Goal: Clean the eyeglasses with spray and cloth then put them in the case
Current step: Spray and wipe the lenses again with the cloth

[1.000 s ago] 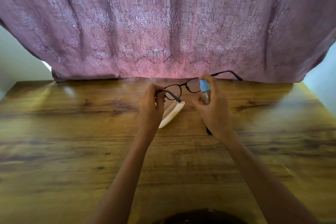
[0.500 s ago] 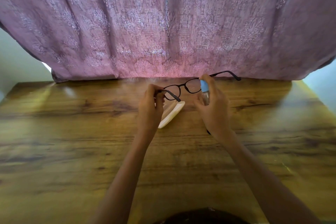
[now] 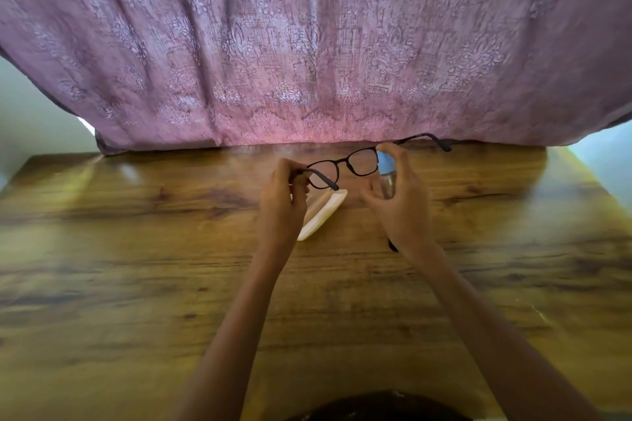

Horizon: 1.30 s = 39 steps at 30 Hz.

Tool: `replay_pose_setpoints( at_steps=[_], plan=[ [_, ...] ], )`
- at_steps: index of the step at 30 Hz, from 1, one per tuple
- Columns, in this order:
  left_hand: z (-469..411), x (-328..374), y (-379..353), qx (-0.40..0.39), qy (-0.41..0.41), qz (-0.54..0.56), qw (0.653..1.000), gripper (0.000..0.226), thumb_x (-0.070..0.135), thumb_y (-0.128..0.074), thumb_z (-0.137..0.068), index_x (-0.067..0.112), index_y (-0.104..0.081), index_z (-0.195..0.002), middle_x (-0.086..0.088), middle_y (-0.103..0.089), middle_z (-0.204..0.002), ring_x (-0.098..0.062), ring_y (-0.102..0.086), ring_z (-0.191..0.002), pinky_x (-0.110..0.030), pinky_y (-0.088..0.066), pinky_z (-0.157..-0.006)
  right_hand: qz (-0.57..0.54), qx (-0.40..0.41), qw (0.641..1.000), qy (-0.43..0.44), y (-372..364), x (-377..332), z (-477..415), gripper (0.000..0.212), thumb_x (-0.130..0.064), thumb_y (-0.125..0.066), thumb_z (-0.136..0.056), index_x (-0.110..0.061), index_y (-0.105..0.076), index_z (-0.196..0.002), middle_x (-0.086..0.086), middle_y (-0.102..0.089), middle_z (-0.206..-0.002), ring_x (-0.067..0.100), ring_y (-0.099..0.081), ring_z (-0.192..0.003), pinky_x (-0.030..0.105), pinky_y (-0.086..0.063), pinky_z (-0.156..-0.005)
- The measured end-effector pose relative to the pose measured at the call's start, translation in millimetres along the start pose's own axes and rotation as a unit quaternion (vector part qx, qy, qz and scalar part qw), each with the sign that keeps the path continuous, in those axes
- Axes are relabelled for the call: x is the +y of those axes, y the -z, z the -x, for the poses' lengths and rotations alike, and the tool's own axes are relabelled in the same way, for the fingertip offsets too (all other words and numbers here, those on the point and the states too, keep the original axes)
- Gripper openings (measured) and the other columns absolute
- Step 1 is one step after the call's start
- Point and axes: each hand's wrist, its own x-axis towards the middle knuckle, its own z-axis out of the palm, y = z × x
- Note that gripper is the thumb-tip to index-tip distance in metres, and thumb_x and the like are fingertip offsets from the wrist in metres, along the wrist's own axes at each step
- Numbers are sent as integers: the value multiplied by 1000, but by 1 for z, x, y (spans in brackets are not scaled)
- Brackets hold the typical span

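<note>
Black-framed eyeglasses (image 3: 355, 163) with their arms unfolded hang above the table. My left hand (image 3: 282, 205) pinches the frame at its left hinge. My right hand (image 3: 398, 202) grips a small clear spray bottle with a blue top (image 3: 386, 167), held upright right beside the right lens, with the forefinger resting on the bottle's top. A cream-coloured glasses case (image 3: 323, 212) lies on the table below and between my hands, partly hidden by the left hand. A small dark sliver (image 3: 392, 245) shows under my right wrist; I cannot tell what it is.
The wooden table (image 3: 136, 267) stretches wide on both sides. A mauve patterned curtain (image 3: 307, 44) hangs along the table's far edge, just behind the glasses. Pale wall shows at the far left and right.
Both hands hold almost the same pose throughout. The glasses and bottle have barely shifted; only the view moves slightly.
</note>
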Motion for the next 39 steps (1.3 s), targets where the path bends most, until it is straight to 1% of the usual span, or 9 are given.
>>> replay_pose_setpoints(
  at_steps=[4,10,13,16,23,28,33,36,39],
  plan=[
    [0,0,-1,1,13,6,1000,21,5,-47,-96,24,-45,-89,-5,-65,-81,-12,-61,-66,-22,-47,-59,-39,-5,999,-24,2,13,5,42,-31,-54,-90,-26,-46,-131,-7,-46,-62,4,-40,-49,14,-33,-46],
    [0,0,-1,-2,9,8,1000,17,6,-46,-96,20,-46,-89,-8,-65,-86,-12,-62,-70,-20,-49,-60,-85,-7,988,-130,7,59,2,52,-19,-43,-101,-25,-21,-148,1,-51,-73,14,-49,-52,22,-42,-49],
    [1,0,-2,2,10,6,1000,18,4,-46,-97,21,-45,-89,-6,-65,-86,-13,-62,-71,-30,-53,-61,-45,-11,989,-143,10,78,-2,31,-18,-51,-99,-12,-39,-127,-1,-56,-86,5,-57,-71,24,-46,-62],
    [1,0,-2,3,11,6,1000,17,5,-46,-96,21,-46,-90,-5,-64,-84,-16,-62,-72,-41,-54,-63,-6,-11,985,-173,12,93,-1,11,-10,-56,-95,-8,-48,-103,-12,-50,-79,-3,-52,-68,16,-36,-59],
    [3,-2,-2,2,11,-6,1000,16,5,-46,-96,21,-47,-93,-3,-64,-82,-17,-62,-70,-47,-53,-63,47,-21,979,-195,6,113,3,27,-18,-60,-94,-4,-52,-115,8,-60,-100,21,-59,-90,30,-43,-72],
    [4,-6,-3,-6,2,-7,1000,7,13,-45,-94,18,-49,-94,-2,-63,-79,-22,-61,-68,-50,-52,-60,83,-16,976,-200,3,117,11,33,-19,-62,-93,-2,-51,-119,11,-61,-106,24,-60,-93,34,-48,-74],
    [4,-4,-3,-5,15,-7,1000,11,10,-46,-95,21,-47,-92,-4,-64,-81,-21,-62,-69,-50,-53,-62,78,-18,972,-223,2,123,18,31,-18,-63,-92,-1,-52,-115,12,-61,-104,27,-60,-94,30,-41,-72],
    [4,-4,-3,-7,13,-4,1000,6,11,-46,-95,15,-49,-92,-5,-64,-81,-20,-61,-68,-50,-52,-61,56,-8,968,-246,6,119,20,50,-26,-71,-87,-5,-48,-127,0,-58,-111,16,-56,-99,31,-45,-78],
    [4,-2,-3,-2,20,-3,1000,6,4,-48,-95,8,-51,-93,-3,-62,-80,-15,-60,-66,-46,-53,-62,94,36,937,-334,11,112,33,64,-45,-79,-75,-11,-48,-120,-2,-56,-109,16,-55,-95,38,-51,-82]
  ],
)
